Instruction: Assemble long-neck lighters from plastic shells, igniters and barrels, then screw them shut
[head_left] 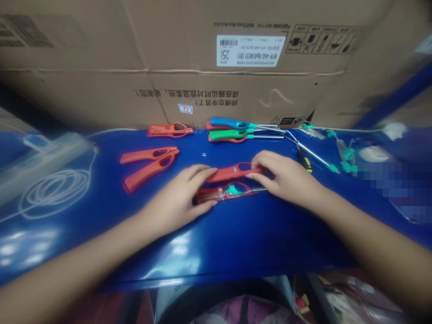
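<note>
My left hand [180,193] is closed around the rear end of a red lighter shell half [225,173] and a second red half [249,188] just below it. The lower half holds a clear fuel tank [211,195], a teal trigger [232,190] and a metal tube [259,190]. At the other end, my right hand [286,175] pinches the narrow front of the upper half, its fingertips partly covering it. The two halves lie side by side, slightly apart. Left of my hands are two loose red shell halves [148,174], touching near their front ends.
Long-nosed lighters [232,128] in blue, green and red lie at the back beside a red shell [168,129]. Rightward are a metal tube [317,155], a black-and-yellow tool [304,161] and teal-and-clear parts [347,155]. A coiled white cable [57,193] lies left; a cardboard box [111,90] stands behind.
</note>
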Tool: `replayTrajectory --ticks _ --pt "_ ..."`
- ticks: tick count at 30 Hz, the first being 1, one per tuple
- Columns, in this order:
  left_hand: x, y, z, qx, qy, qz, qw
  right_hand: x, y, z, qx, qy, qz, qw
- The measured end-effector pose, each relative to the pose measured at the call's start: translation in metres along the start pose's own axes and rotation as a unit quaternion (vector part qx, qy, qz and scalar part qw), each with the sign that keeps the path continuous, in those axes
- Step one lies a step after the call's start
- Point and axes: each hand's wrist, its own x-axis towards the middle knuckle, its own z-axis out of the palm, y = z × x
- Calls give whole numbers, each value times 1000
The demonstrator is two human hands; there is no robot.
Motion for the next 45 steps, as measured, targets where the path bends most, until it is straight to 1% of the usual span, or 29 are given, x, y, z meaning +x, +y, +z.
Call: replayTrajectory --ticks 3,5,8,11,13,16,18,19,21,24,26,31,36,45 --pt "-1 1 0 30 11 23 999 1 4 -1 -43 -14 43 998" --pt "-2 2 1 32 1 52 998 1 7 2 -59 -29 53 996" --pt "-3 4 5 15 -17 97 995 1 10 7 -66 -31 40 997" --pt "-5 4 9 1 -17 113 993 1 6 10 -37 10 13 999" --pt "-5 4 11 -5 -12 116 993 1 0 10 8 26 -25 999" --pt "-4 4 12 -13 -9 118 993 -1 -11 9 50 6 -131 990" --pt "-4 5 11 -32 -10 105 994 -3 -17 9 43 -17 -198 979" --pt "-3 6 10 -43 -10 93 995 -4 -19 9 34 -31 -220 974" --pt "-3 7 9 -54 -6 58 997 -5 -21 9 15 -61 -241 969" --pt "-3 7 9 -44 2 24 999 -5 -22 10 -5 -99 -244 965" --pt "-3 5 9 -40 7 25 999 -5 -21 11 -8 -109 -239 965" --pt "-2 3 9 -46 20 44 998 -7 -22 12 -8 -118 -222 968" --pt "-1 3 10 -60 31 57 996 -7 -21 10 11 -133 -219 966" --pt "-3 8 12 -74 36 31 996 -8 -22 6 31 -147 -230 962"
